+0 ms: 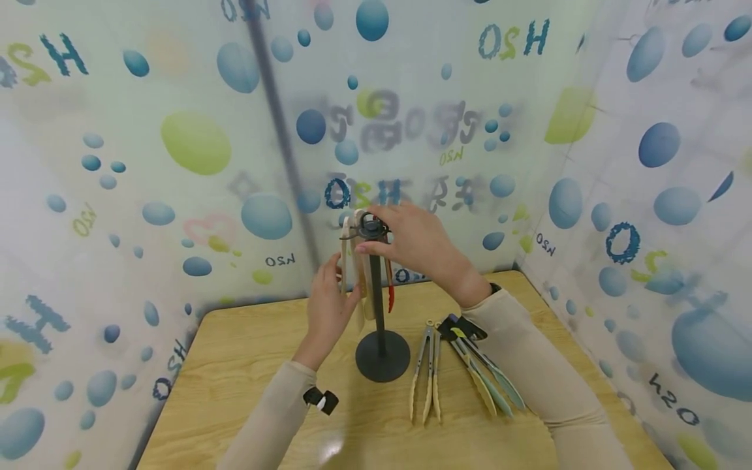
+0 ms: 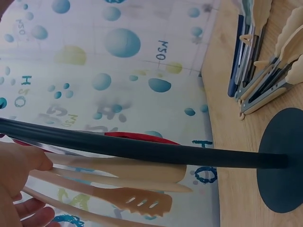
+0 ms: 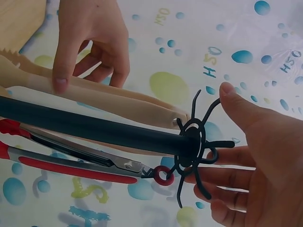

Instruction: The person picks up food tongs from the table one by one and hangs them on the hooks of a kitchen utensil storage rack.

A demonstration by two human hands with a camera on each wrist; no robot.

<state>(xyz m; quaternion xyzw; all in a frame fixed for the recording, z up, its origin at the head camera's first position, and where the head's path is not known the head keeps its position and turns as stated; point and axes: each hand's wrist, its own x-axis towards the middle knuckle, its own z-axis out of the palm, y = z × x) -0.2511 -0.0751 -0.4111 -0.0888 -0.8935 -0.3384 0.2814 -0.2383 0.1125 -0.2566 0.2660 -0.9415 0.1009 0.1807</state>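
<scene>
A black utensil stand (image 1: 377, 307) stands upright on a round base, with a ring of hooks (image 3: 206, 139) at its top. Several wooden utensils (image 2: 118, 165) hang on its left side, among them a slotted turner (image 2: 142, 202). My left hand (image 1: 329, 307) holds the wooden utensils, thumb on one side and fingers on the other. My right hand (image 1: 423, 241) grips around the hook ring, its thumb at one hook's tip and its fingers beneath the others. Red-handled tongs (image 3: 80, 170) hang from a hook by a red ring.
Silver tongs with cream tips (image 1: 431, 372) lie on the wooden table (image 1: 247, 365), right of the base. Beside them, near my right sleeve, lie more tongs (image 1: 484, 372) with yellow and pale green tips. Patterned curtains (image 1: 200, 143) surround the table's back and sides.
</scene>
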